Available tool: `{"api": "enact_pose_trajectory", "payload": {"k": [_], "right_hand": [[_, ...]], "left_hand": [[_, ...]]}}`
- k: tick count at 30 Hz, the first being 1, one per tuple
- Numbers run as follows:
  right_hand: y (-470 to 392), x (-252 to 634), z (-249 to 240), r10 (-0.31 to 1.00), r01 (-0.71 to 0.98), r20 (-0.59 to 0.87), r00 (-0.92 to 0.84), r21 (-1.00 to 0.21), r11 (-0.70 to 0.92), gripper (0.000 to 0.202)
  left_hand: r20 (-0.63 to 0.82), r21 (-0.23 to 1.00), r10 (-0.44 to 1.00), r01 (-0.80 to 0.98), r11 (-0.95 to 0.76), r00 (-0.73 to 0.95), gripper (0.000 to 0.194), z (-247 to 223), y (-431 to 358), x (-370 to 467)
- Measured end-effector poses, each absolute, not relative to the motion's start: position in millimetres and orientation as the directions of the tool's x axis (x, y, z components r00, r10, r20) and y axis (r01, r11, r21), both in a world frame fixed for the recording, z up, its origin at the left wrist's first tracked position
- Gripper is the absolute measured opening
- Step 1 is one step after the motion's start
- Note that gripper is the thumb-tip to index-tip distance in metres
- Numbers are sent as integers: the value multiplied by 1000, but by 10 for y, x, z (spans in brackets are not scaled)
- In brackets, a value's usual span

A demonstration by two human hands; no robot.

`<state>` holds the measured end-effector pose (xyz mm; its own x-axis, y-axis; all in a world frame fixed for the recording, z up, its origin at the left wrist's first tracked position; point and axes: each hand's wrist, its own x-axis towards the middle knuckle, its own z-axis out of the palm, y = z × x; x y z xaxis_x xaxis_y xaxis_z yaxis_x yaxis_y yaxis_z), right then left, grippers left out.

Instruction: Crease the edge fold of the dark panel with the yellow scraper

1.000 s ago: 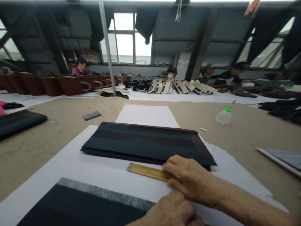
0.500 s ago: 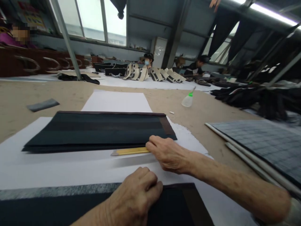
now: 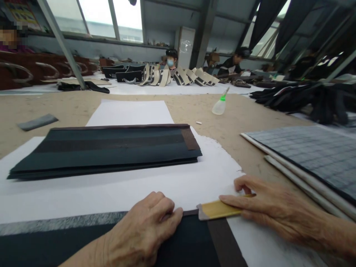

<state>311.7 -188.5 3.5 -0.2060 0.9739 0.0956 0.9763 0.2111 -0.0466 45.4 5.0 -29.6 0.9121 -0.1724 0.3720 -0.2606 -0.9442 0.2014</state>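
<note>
In the foreground lies a dark panel (image 3: 191,237) with a brown strip at its right end and a mottled grey band along its far edge. My left hand (image 3: 147,226) rests on that panel with its fingers curled and pressed together at the far edge. My right hand (image 3: 267,207) is closed around a flat yellow scraper (image 3: 221,209) with a greyish end. The scraper's tip touches the panel's far edge near the brown strip. Farther back, a stack of similar dark panels (image 3: 116,148) lies on white paper (image 3: 133,189).
A clear squeeze bottle with a green cap (image 3: 219,105) and a small white stub (image 3: 198,122) sit on the tan table (image 3: 191,107). A grey strip (image 3: 38,122) lies at left. Grey checked material (image 3: 303,148) occupies the right. Co-workers sit behind.
My right hand has brought the yellow scraper from beside the rear stack toward me and to the right, onto the front panel's edge. My left hand shifted slightly left in view.
</note>
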Motion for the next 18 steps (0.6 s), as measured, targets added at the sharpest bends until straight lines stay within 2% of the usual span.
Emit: {"api": "enact_pose_trajectory", "payload": {"k": [5, 10, 15, 18], "right_hand": [[-1854, 3183, -27, 962, 959, 88, -258, -93, 266, 38], [-1771, 3165, 0, 954, 945, 53, -296, -126, 301, 39], [-1660, 3076, 19, 953, 945, 43, -300, -120, 303, 39], [-1623, 3015, 3, 951, 946, 63, -303, -104, 308, 38]], "left_hand": [[455, 155, -195, -292, -944, 869, 38, -406, 39, 485], [425, 161, -191, -282, -946, 885, 40, -374, 30, 472], [330, 115, -215, -265, -957, 919, 37, -260, 13, 487], [406, 120, -191, -260, -958, 894, 37, -290, 10, 499]]}}
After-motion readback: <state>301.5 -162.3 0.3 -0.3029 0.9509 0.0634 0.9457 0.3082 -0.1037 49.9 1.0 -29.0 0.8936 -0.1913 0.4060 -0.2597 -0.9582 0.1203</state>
